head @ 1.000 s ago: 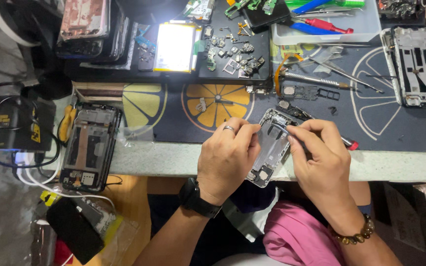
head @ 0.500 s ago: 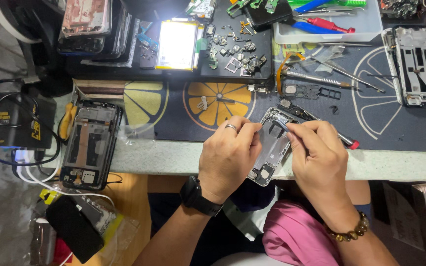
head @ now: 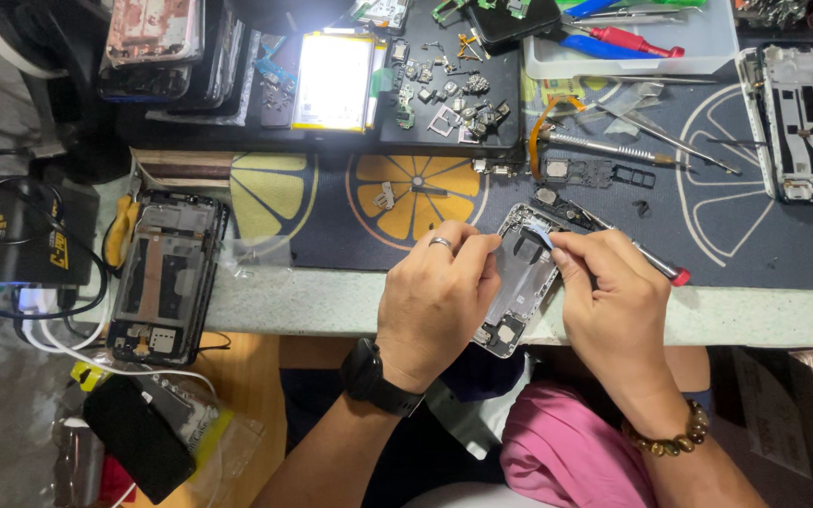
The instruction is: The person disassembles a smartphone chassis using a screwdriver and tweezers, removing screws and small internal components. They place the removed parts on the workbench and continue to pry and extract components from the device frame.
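My left hand (head: 437,299), with a ring and a black watch at the wrist, grips the left side of an opened grey phone chassis (head: 519,282) that rests tilted on the table's front edge. My right hand (head: 613,306), with a bead bracelet, pinches a thin tool with a red end (head: 677,276) and touches its tip to a small blue-white part (head: 540,234) near the chassis top.
A dark mat with citrus-slice prints (head: 406,193) covers the bench. Another opened phone (head: 164,275) lies at the left, a white frame (head: 802,118) at the far right. Small parts (head: 444,94), a bright battery (head: 333,80), screwdrivers (head: 613,38) and tweezers sit behind.
My hands stay on the chassis with only slight shifts. The right hand's fingers have moved a little toward the chassis top.
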